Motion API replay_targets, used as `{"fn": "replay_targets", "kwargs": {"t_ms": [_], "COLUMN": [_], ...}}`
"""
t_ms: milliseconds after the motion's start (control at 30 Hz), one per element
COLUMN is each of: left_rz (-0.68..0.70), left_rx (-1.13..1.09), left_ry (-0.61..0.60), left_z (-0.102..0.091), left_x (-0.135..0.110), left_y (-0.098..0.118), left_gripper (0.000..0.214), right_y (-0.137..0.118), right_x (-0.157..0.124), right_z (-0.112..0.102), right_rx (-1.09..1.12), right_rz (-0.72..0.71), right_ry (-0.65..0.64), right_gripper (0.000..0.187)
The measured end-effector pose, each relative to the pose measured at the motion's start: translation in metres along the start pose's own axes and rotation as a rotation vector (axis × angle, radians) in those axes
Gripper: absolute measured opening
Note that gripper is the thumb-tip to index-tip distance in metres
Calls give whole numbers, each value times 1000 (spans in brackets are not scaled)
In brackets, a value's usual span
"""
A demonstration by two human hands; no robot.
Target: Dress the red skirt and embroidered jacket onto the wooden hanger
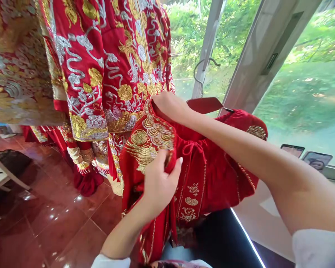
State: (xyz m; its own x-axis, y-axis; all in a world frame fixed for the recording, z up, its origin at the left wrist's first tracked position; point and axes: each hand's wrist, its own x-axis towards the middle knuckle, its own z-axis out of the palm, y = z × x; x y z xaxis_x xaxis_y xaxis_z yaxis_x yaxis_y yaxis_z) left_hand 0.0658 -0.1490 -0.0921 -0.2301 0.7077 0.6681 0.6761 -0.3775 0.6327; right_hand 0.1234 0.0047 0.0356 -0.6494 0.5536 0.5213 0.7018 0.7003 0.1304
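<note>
My left hand (162, 182) grips the edge of a red jacket (139, 137) with gold embroidery, its thumb lying along the border. Higher up, my right hand (170, 106) is closed on the jacket's upper edge; its fingers are mostly hidden by the hand and cloth. Behind the jacket hangs a red skirt (217, 171) with a tied bow at the waist and gold embroidered panels. A red hanger (205, 105) with a metal hook carries the skirt, a clip showing at its right end. My right forearm crosses over the skirt.
Heavily embroidered red jackets (123, 67) hang close by on the left. A window frame (248, 44) stands behind. Two phones (316, 160) are at the sill on the right. A white chair (2, 175) stands on the tiled floor (58, 230) at left.
</note>
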Motion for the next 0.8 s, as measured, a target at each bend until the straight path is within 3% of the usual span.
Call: {"fn": "replay_targets", "kwargs": {"t_ms": [67,133,200,267,333,400,467,533,567,600,633,700,800], "left_rz": [-52,-123,-138,-133,-148,-125,-7,149,194,201,184,131,93], "left_rx": [94,200,236,229,203,153,138,208,247,263,258,232,211], "left_ry": [-124,-122,-101,-99,-161,-206,-84,173,245,239,162,-106,-268], "left_z": [38,61,68,64,54,41,25,10,3,-2,-6,-7,0], "left_x": [13,24,30,29,24,19,22,37,50,66,83,116,152], "left_y": [-26,-58,-85,-98,-94,-76,-51,-27,-19,-12,-9,-10,-21], "left_gripper": [6,13,21,21,14,15,25,32,36,43,46,45,30], "right_y": [7,16,25,29,28,23,18,15,14,15,16,18,19], "right_x": [0,-5,-13,-20,-24,-25,-23,-21,-20,-20,-19,-17,-15], "right_z": [-4,-12,-21,-25,-22,-16,-11,-9,-9,-10,-10,-11,-11], "right_rx": [43,83,100,81,24,-44,-73,-50,-30,-11,3,12,-31], "right_rz": [-20,-82,-136,-154,-155,-114,-51,-19,-17,-18,-22,-36,-55], "right_ry": [-23,-69,-136,-179,-160,-98,-67,-59,-53,-43,-31,-24,-53], "right_gripper": [38,45,53,55,51,44,38,34,33,32,31,31,32]}}
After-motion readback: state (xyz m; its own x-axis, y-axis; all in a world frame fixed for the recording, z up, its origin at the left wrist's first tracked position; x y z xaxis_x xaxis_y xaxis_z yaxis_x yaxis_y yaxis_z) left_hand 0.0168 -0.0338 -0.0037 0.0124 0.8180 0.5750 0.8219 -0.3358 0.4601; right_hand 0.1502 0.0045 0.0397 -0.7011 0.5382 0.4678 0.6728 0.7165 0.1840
